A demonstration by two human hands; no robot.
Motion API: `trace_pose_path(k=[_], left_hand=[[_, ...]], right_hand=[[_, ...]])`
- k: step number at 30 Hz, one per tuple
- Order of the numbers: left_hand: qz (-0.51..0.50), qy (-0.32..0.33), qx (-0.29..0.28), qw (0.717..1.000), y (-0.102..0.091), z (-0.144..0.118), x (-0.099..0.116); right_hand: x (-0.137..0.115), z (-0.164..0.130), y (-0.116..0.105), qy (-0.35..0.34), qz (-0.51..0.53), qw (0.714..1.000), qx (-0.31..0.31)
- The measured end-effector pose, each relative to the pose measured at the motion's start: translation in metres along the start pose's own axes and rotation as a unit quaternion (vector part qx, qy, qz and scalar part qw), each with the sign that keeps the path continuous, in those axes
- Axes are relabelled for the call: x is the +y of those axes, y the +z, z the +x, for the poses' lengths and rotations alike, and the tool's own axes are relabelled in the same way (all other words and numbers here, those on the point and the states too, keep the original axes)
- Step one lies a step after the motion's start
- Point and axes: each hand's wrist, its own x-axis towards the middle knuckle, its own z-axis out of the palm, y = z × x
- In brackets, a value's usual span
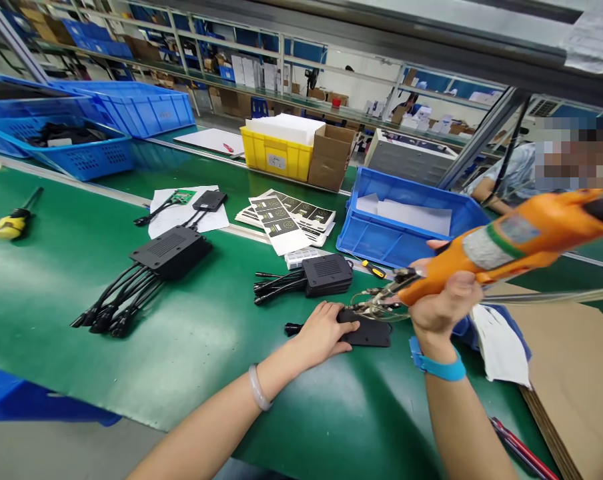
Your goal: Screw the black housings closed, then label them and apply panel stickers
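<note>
My right hand (446,303) is wrapped round an orange electric screwdriver (496,247), its bit end pointing down to the left, with cables around it. The tool is slightly blurred, and its tip is hard to make out. Below that end, a flat black plastic case (369,331) lies on the green table. My left hand (326,328) grips the case at its left part, thumb and fingers on it. A short black connector (292,329) sticks out left of that hand. Just behind is a stack of similar black cases (327,275) with cables.
More cabled black cases (169,252) lie left of centre, and a yellow-handled screwdriver (11,223) at far left. Printed label sheets (281,223), a blue bin (381,230) and a yellow bin (276,153) stand behind. Cardboard sheets (571,373) lie right. A person (511,167) sits opposite.
</note>
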Motion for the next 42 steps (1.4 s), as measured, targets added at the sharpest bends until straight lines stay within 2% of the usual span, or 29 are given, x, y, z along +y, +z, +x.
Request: trace_pose_path(k=[4, 7, 13, 19, 26, 31, 36, 39, 42], left_hand=[[0.008, -0.011, 0.004, 1.000, 0.002, 0.002, 0.000], [0.005, -0.018, 0.010, 1.000, 0.002, 0.004, 0.001], [0.002, -0.020, 0.013, 1.000, 0.000, 0.004, 0.002], [0.003, -0.024, 0.011, 1.000, 0.000, 0.004, 0.002], [-0.004, -0.030, 0.005, 1.000, 0.003, 0.005, 0.001], [0.001, -0.027, 0.002, 1.000, 0.001, 0.004, 0.001], [0.015, -0.006, -0.005, 1.000, 0.001, 0.007, 0.005], [0.043, 0.032, -0.017, 0.998, 0.003, 0.009, 0.007], [0.081, 0.045, -0.029, 0.995, 0.006, 0.008, 0.009]], right_hand=[[-0.032, 0.025, -0.014, -0.042, -0.017, 0.997, 0.058], [-0.041, 0.032, -0.017, -0.049, -0.025, 0.996, 0.075], [-0.022, 0.004, -0.014, 0.058, -0.010, 0.998, 0.025], [-0.003, -0.014, -0.014, 0.033, -0.014, 0.999, 0.024], [-0.007, -0.027, -0.009, 0.042, -0.009, 0.999, 0.000], [-0.008, -0.037, -0.015, 0.068, 0.036, 0.997, -0.022], [-0.027, -0.009, -0.018, 0.025, 0.009, 0.999, 0.025], [-0.044, 0.017, -0.008, -0.012, 0.023, 0.999, 0.046], [-0.046, 0.031, 0.007, -0.012, 0.054, 0.998, 0.032]])
